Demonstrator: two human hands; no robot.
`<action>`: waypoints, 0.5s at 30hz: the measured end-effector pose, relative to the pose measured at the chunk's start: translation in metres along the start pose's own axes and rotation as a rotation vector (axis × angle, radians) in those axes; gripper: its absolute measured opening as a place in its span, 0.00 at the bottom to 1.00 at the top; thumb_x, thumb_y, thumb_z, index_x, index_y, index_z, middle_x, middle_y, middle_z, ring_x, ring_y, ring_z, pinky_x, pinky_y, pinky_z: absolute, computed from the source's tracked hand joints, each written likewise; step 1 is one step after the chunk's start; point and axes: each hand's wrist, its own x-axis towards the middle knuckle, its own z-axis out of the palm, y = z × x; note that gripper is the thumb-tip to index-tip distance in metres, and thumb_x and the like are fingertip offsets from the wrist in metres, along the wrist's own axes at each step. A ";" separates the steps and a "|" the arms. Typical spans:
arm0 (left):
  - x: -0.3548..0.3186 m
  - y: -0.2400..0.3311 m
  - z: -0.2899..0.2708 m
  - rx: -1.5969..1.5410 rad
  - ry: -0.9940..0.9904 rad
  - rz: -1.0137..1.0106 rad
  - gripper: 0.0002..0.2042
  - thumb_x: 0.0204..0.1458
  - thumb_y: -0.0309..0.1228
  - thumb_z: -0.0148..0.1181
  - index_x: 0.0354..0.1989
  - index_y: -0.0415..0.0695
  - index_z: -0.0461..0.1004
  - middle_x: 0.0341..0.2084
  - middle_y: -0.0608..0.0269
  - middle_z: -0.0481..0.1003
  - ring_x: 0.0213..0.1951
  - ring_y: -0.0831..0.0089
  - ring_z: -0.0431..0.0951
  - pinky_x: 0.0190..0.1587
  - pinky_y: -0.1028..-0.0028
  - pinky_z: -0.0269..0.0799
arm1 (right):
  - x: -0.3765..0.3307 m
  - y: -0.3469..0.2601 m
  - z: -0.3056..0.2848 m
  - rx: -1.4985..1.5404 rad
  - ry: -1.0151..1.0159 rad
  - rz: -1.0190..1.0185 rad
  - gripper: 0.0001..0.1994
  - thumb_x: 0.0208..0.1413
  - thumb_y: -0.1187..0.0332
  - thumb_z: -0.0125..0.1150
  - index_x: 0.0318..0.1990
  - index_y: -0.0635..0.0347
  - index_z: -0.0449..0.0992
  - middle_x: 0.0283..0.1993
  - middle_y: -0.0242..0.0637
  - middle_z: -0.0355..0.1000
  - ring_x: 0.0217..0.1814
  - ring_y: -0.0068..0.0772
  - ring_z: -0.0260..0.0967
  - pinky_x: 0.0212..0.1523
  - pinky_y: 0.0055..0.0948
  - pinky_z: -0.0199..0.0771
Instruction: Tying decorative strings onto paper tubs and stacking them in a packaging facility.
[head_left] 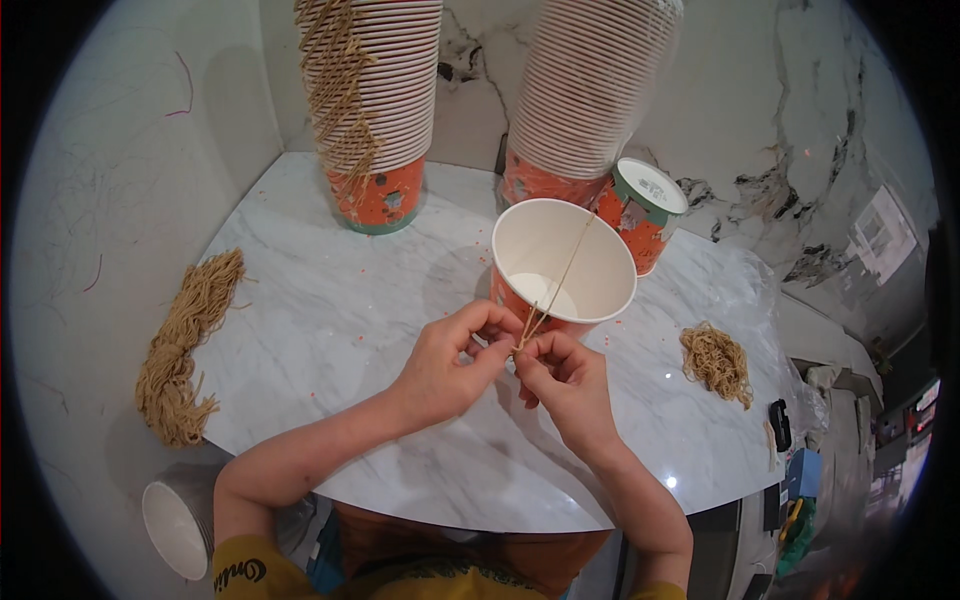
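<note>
An orange paper bucket with a white inside (545, 255) stands upright on the marble-patterned table, its open mouth tilted toward me in the view. A thin tan twine (570, 268) runs from its far rim across the mouth to my fingers at the near side. My left hand (462, 355) pinches the twine between thumb and forefinger. Close beside it, my right hand (562, 378) pinches the same twine, the fingertips almost meeting. Short loose ends stick up between the hands. Whether the twine is knotted there is too small to tell.
Two tall stacks of paper buckets, one with twine strands draped on it (372, 110) and one wrapped in clear plastic (592, 95), rise behind. A lidded orange bucket (640, 225) stands right of them. Twine bundles lie left (185, 350) and right (716, 362).
</note>
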 end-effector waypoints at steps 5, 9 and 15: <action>0.006 0.004 0.001 -0.102 -0.004 -0.138 0.06 0.62 0.27 0.59 0.43 0.37 0.76 0.34 0.68 0.78 0.36 0.84 0.76 0.39 0.80 0.73 | 0.001 0.012 0.000 -0.165 0.069 -0.100 0.04 0.61 0.75 0.63 0.36 0.65 0.75 0.30 0.24 0.72 0.28 0.11 0.66 0.28 0.17 0.66; 0.007 0.003 0.003 -0.093 0.004 -0.118 0.06 0.63 0.28 0.61 0.41 0.37 0.77 0.32 0.70 0.78 0.34 0.85 0.76 0.38 0.81 0.73 | 0.000 0.012 0.002 -0.216 0.079 -0.141 0.04 0.60 0.75 0.64 0.36 0.65 0.75 0.30 0.25 0.72 0.28 0.11 0.65 0.28 0.17 0.65; 0.008 -0.003 0.000 -0.139 0.003 -0.127 0.06 0.63 0.28 0.60 0.38 0.38 0.76 0.30 0.70 0.77 0.32 0.85 0.76 0.36 0.81 0.73 | 0.000 0.016 0.005 -0.304 0.084 -0.269 0.05 0.59 0.75 0.65 0.35 0.65 0.75 0.30 0.26 0.71 0.28 0.11 0.65 0.28 0.17 0.65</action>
